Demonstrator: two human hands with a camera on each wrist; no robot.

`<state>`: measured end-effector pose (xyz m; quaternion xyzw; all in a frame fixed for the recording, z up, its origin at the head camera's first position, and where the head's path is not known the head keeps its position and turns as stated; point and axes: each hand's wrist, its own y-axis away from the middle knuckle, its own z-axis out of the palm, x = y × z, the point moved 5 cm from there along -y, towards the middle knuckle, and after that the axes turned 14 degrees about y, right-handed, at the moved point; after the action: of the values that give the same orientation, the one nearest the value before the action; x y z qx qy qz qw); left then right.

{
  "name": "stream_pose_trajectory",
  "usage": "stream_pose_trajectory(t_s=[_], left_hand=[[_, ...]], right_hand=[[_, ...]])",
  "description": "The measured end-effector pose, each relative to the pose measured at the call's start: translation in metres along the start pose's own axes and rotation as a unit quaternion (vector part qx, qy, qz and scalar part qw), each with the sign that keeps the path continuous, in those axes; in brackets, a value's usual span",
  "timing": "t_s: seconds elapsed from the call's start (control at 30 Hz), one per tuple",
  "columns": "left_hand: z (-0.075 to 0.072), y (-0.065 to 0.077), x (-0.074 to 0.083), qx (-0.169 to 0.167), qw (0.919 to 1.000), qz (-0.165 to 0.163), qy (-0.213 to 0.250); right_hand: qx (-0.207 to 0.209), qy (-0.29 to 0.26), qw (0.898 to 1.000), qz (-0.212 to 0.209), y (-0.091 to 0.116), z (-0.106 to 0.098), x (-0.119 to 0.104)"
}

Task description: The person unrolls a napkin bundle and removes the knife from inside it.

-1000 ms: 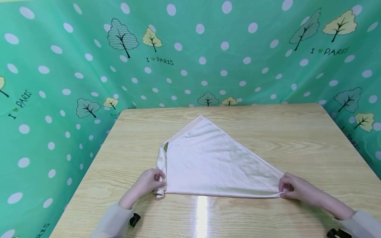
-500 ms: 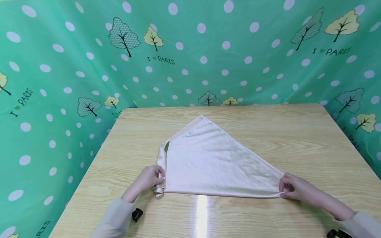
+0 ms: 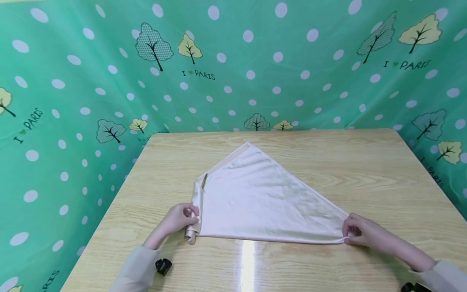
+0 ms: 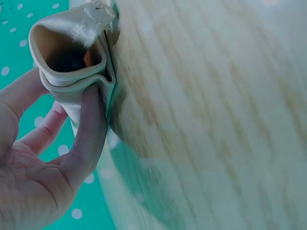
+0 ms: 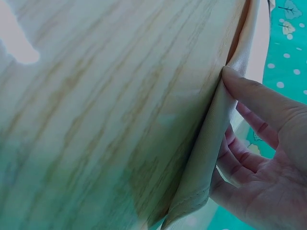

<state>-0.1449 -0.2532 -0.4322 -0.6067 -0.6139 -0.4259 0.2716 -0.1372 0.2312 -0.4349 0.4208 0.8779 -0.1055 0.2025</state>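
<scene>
A pale, satiny cloth (image 3: 251,194) lies on the table in a rough triangle, its point at the far side. Its left end is turned into a layered roll (image 3: 197,194), with a narrow dark slit near the top. My left hand (image 3: 176,221) grips this roll, fingers above and thumb on the near side. In the left wrist view the roll's end (image 4: 60,28) is a hollow loop with a dark inside and a small orange patch. At the cloth's right corner, my right hand (image 3: 365,233) pinches the near edge (image 5: 206,143) between thumb and fingers.
The wooden table (image 3: 292,267) extends around the cloth, with a bright light reflection (image 3: 247,263) in front. A green polka-dot curtain (image 3: 233,97) printed with trees hangs behind and at both sides. Black devices, one of them a small block (image 3: 163,266), sit at the wrists.
My left hand and the rolled end have shifted slightly left, and the dark slit at the roll's top has narrowed. The right hand stays at its corner.
</scene>
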Motion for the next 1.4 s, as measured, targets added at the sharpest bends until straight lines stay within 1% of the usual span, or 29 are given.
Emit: stream_pose_trajectory(t_s=[0.2, 0.37, 0.57, 0.73, 0.83, 1.03, 1.2, 1.4], left_hand=[[-0.004, 0.003, -0.003, 0.015, 0.9997, -0.008, 0.015], [-0.006, 0.006, -0.004, 0.033, 0.9989, -0.017, 0.027], [-0.011, 0.007, -0.008, 0.068, 0.9967, -0.038, 0.019], [-0.016, 0.010, -0.011, 0.083, 0.9949, -0.053, 0.022], [-0.018, 0.013, -0.011, 0.083, 0.9948, -0.056, 0.021], [-0.018, 0.016, -0.011, 0.072, 0.9955, -0.060, 0.017], [-0.018, 0.017, -0.010, 0.070, 0.9963, -0.050, -0.004], [-0.019, 0.014, -0.009, 0.061, 0.9969, -0.040, -0.029]], right_hand=[[-0.002, 0.000, 1.000, 0.003, 0.000, 0.002, 0.000], [0.008, 0.008, 1.000, -0.004, 0.000, 0.002, 0.000], [0.007, 0.006, 1.000, -0.006, 0.001, 0.002, -0.001], [0.006, 0.007, 1.000, -0.003, 0.001, 0.001, -0.001], [0.004, 0.006, 1.000, -0.004, 0.001, 0.001, -0.001], [-0.008, 0.002, 1.000, 0.000, 0.001, 0.002, -0.001], [-0.016, 0.003, 1.000, 0.008, 0.000, 0.003, 0.000], [-0.005, 0.000, 1.000, 0.002, 0.001, 0.002, 0.000]])
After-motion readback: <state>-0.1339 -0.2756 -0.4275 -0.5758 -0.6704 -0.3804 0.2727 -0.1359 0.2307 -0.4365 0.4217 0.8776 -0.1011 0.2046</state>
